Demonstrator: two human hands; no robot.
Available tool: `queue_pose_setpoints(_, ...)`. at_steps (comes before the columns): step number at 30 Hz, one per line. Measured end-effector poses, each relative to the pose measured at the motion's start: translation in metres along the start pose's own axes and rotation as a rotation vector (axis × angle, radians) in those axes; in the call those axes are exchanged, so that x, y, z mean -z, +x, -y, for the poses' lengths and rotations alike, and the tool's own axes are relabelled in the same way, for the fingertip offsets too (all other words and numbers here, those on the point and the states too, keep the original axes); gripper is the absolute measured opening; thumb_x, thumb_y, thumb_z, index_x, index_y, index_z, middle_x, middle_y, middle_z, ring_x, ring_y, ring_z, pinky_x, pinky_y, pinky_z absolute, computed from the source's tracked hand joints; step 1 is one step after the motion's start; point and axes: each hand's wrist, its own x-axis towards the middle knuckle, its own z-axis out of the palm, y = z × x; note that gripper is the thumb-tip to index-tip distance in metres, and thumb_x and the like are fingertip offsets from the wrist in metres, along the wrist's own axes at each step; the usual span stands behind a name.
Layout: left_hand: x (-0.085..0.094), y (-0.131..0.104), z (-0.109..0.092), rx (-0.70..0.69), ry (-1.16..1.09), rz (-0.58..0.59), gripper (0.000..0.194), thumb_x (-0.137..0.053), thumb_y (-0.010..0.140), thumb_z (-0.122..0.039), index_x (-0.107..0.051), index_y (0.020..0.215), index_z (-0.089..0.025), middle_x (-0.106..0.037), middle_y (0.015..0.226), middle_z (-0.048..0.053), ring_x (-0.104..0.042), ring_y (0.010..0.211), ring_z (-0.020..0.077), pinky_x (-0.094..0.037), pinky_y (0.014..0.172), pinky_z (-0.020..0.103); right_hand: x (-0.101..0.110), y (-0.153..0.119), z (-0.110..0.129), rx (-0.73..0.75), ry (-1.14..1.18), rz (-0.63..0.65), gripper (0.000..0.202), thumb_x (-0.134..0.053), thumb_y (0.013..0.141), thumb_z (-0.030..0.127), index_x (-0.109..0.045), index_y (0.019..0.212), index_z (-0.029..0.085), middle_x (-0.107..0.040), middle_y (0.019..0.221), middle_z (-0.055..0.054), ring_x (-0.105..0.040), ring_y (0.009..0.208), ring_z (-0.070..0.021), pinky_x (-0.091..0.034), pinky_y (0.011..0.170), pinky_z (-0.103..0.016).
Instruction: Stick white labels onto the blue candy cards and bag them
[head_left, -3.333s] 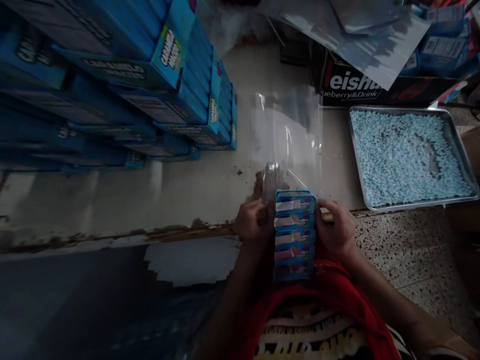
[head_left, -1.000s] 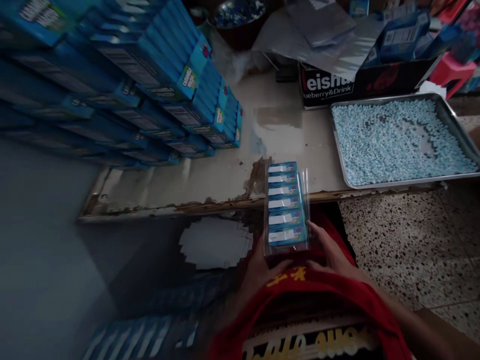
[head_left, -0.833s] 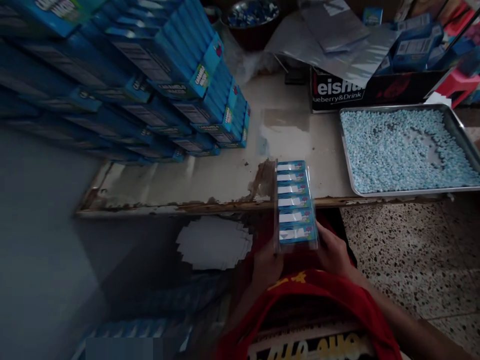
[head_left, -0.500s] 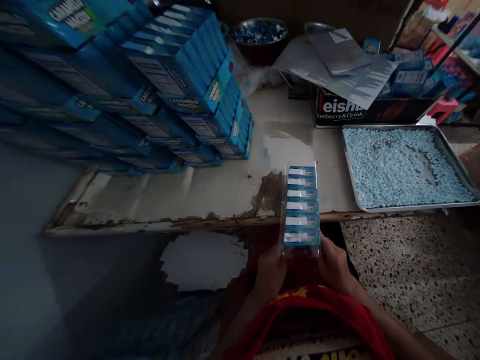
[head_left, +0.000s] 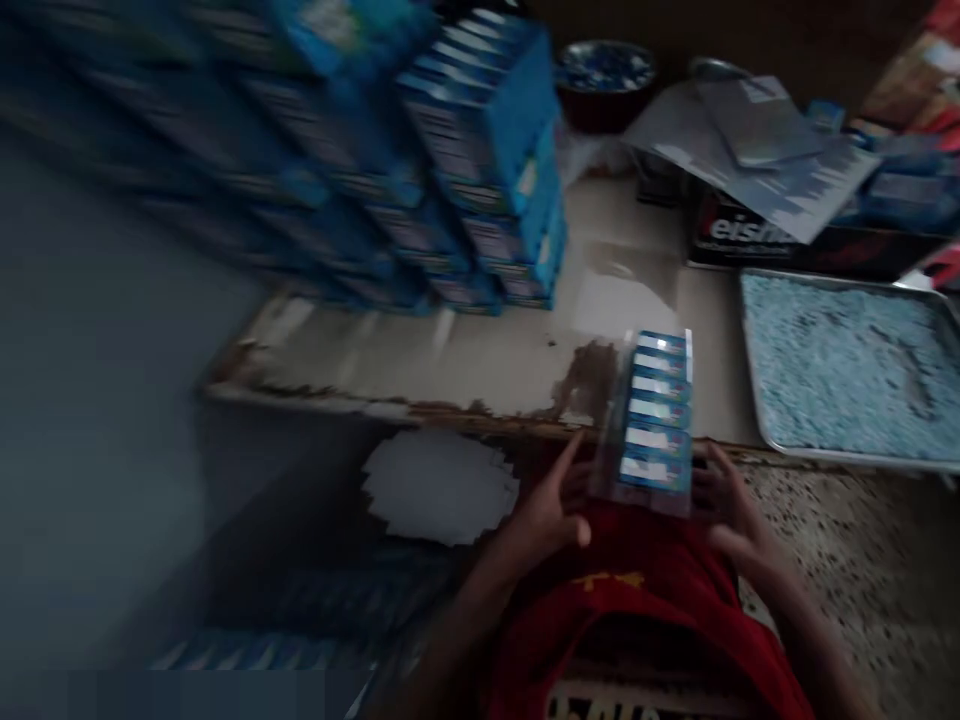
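Observation:
A row of several small blue boxes (head_left: 658, 412) lies in a clear plastic sleeve across the table's front edge, its near end jutting toward my body. Left of that near end is my left hand (head_left: 553, 510), thumb and index finger spread apart. My right hand (head_left: 742, 520) is on the other side, thumb away from the fingers. Some fingertips of both hands reach close to or partly beneath the sleeve, and whether they touch it cannot be made out. Neither hand is closed round the pack.
Stacked blue boxes (head_left: 480, 190) fill the table's left side. On the right is a metal tray (head_left: 772, 445) of pale blue pieces. Behind it, plastic sheets (head_left: 772, 130) lie over a black carton (head_left: 739, 235). A bowl (head_left: 604, 110) of wrapped pieces stands at the back.
My hands have let go of the pack's near end and spread apart on either side of it. The view has shifted, so everything sits farther right or lower.

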Motion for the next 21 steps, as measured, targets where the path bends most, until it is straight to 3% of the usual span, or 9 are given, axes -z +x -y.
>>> queue_pose_setpoints(1,-0.002,-0.001,-0.011,0.027,-0.141,0.01,0.134,-0.097,0.06,-0.054,-0.025,0.17,-0.026,-0.063,0.148,0.018,-0.063,0.134,0.0363,-0.052,0.109,0.044,0.011,0.011,0.002,-0.059,0.062,-0.02,0.106,-0.077,0.079,0.07,-0.029,0.166,0.031,-0.075,0.127,-0.015,-0.078,0.103,-0.0323,-0.067,0.082,-0.049)
queue_pose_setpoints(3,-0.011,0.003,-0.028,0.08,-0.301,-0.011,0.132,-0.093,0.063,-0.065,-0.027,0.17,-0.022,-0.065,0.145,0.02,-0.063,0.134,0.0353,-0.049,0.112,0.045,0.023,0.041,0.007,-0.153,0.078,-0.057,0.097,-0.061,0.086,0.08,-0.034,0.164,0.029,-0.075,0.122,-0.016,-0.079,0.102,-0.0319,-0.067,0.081,-0.048)
queue_pose_setpoints(5,-0.024,0.015,-0.04,0.073,-0.376,-0.023,0.118,-0.095,0.064,-0.062,-0.043,0.162,-0.02,-0.068,0.14,0.019,-0.064,0.133,0.0335,-0.046,0.115,0.045,0.021,0.068,0.015,-0.188,-0.014,-0.062,0.092,-0.055,0.088,0.083,-0.04,0.161,0.029,-0.074,0.129,-0.015,-0.077,0.11,-0.033,-0.067,0.085,-0.047)
queue_pose_setpoints(7,-0.037,0.025,-0.047,0.033,-0.411,-0.026,0.103,-0.099,0.063,-0.052,-0.056,0.152,-0.021,-0.07,0.138,0.016,-0.066,0.129,0.0331,-0.048,0.113,0.046,0.011,0.083,0.025,-0.156,-0.128,-0.03,0.088,-0.06,0.086,0.082,-0.049,0.156,0.03,-0.071,0.137,-0.013,-0.072,0.122,-0.0347,-0.065,0.095,-0.049)
queue_pose_setpoints(10,-0.053,0.03,-0.049,-0.015,-0.447,-0.022,0.087,-0.099,0.064,-0.042,-0.064,0.141,-0.023,-0.072,0.133,0.013,-0.07,0.12,0.0325,-0.052,0.107,0.047,-0.001,0.085,0.039,-0.058,-0.208,0.029,0.078,-0.066,0.085,0.077,-0.057,0.147,0.03,-0.068,0.145,-0.009,-0.061,0.139,-0.0338,-0.051,0.118,-0.051)
queue_pose_setpoints(12,-0.061,0.03,-0.049,-0.031,-0.465,-0.026,0.085,-0.099,0.061,-0.037,-0.066,0.138,-0.023,-0.073,0.129,0.013,-0.071,0.115,0.0317,-0.053,0.104,0.047,-0.005,0.082,0.045,-0.018,-0.2,0.042,0.075,-0.066,0.086,0.077,-0.059,0.145,0.03,-0.067,0.147,-0.007,-0.058,0.143,-0.0329,-0.045,0.124,-0.051)
queue_pose_setpoints(16,-0.072,0.026,-0.053,-0.083,-0.51,-0.076,0.083,-0.099,0.056,-0.031,-0.069,0.132,-0.02,-0.075,0.122,0.012,-0.07,0.109,0.03,-0.053,0.098,0.042,-0.004,0.082,0.051,-0.011,-0.193,0.016,0.077,-0.067,0.085,0.076,-0.059,0.146,0.03,-0.069,0.145,-0.009,-0.061,0.139,-0.035,-0.052,0.118,-0.049)
queue_pose_setpoints(21,-0.065,0.0,-0.062,-0.28,-0.481,-0.059,0.063,-0.09,0.069,-0.034,-0.073,0.128,-0.018,-0.076,0.118,0.009,-0.069,0.111,0.0283,-0.05,0.098,0.036,-0.02,0.08,0.059,-0.021,-0.03,0.095,0.081,-0.066,0.089,0.07,-0.044,0.157,0.033,-0.065,0.148,-0.009,-0.063,0.137,-0.0357,-0.058,0.111,-0.05)
